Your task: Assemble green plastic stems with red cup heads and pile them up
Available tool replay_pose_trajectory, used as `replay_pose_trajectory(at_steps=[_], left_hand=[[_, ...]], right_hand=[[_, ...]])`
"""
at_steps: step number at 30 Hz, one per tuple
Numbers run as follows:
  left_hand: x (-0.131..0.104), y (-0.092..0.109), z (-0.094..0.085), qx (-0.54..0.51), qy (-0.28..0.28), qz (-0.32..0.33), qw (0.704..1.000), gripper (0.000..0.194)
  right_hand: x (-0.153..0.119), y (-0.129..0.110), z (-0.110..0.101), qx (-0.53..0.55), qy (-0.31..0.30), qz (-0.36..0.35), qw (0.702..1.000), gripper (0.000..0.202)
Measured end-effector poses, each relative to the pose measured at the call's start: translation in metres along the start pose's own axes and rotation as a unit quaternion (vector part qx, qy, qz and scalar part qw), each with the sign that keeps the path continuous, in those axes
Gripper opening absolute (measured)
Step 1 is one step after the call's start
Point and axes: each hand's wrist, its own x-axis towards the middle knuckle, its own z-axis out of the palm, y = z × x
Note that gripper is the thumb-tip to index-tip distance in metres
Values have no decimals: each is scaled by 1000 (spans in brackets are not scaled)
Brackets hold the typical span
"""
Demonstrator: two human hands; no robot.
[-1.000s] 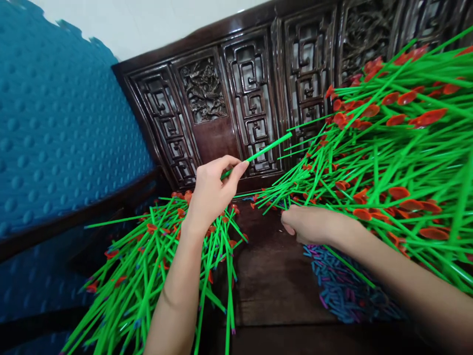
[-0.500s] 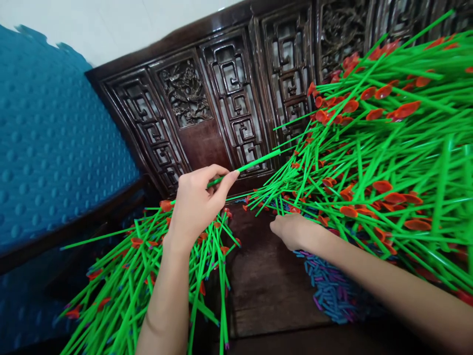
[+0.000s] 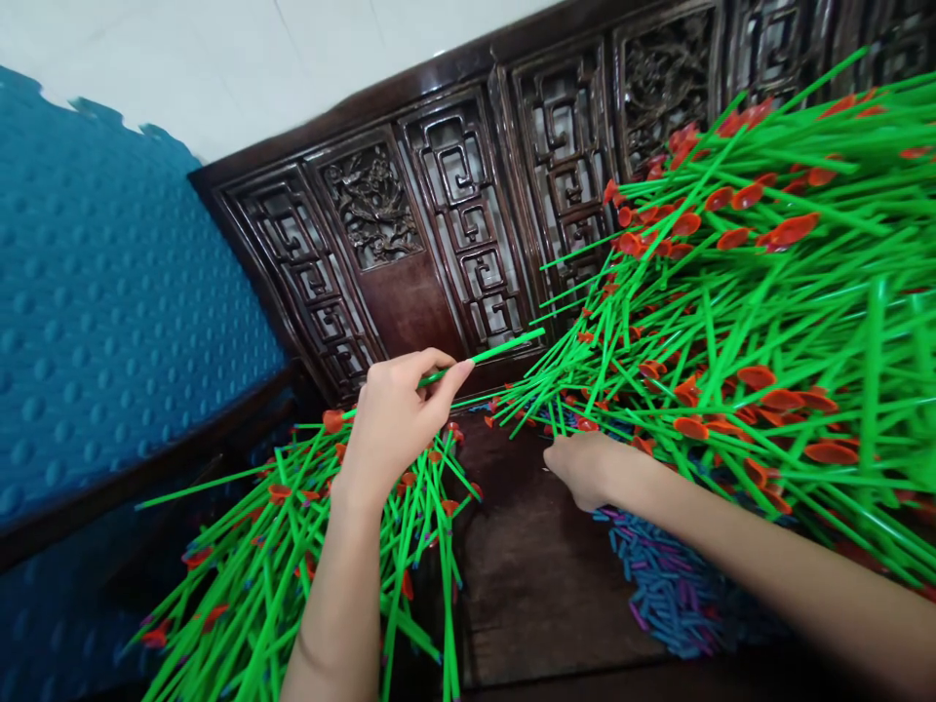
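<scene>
My left hand [image 3: 406, 414] pinches a thin green plastic stick [image 3: 508, 347] between thumb and fingers, its free end pointing right. Beneath that wrist lies a heap of green sticks [image 3: 241, 575], many with orange-red cup ends and some with small blue or purple tips. My right hand [image 3: 585, 468] is low at the edge of a pile of short blue and purple tubes [image 3: 673, 585]. Its fingers are curled together, and whatever they hold is hidden. Above and right of it spreads a larger heap of green sticks [image 3: 767, 312] with orange-red cups [image 3: 779, 400].
A carved dark wooden backrest [image 3: 409, 302] rises behind the hands. The dark wooden seat [image 3: 541, 604] shows between the heaps. A blue studded foam mat [image 3: 117, 312] stands at the left, and a pale tiled surface [image 3: 255, 68] is beyond the backrest.
The whole view has shifted slightly, so most things sit a little lower. Both hands keep nearly the same pose, the left still holding the green stick.
</scene>
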Motion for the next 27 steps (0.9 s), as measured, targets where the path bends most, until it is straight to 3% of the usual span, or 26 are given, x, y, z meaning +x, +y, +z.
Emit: replay_pose_trajectory(at_steps=[6, 10, 14, 17, 19, 22, 27], left_hand=[[0, -1, 0, 1, -6, -6, 1000, 31], [0, -1, -1, 2, -10, -15, 1000, 30], [-1, -2, -3, 7, -7, -12, 1000, 30], [-1, -3, -5, 7, -5, -10, 1000, 30], [-1, -3, -5, 5, -4, -13, 1000, 29], [-1, -2, -5, -2, -6, -13, 1000, 28], [-1, -1, -4, -11, 0, 2, 1000, 26]], right_hand=[[-14, -4, -6, -46, 24, -7, 999, 36], [-22, 2, -14, -7, 157, -75, 985, 24], [-35, 16, -35, 101, 330, -108, 932, 20], [-45, 28, -51, 177, 451, -68, 872, 18], [-48, 35, -56, 227, 501, -43, 834, 18], [-47, 43, -56, 309, 508, -53, 802, 17], [-40, 50, -51, 394, 503, -137, 757, 21]])
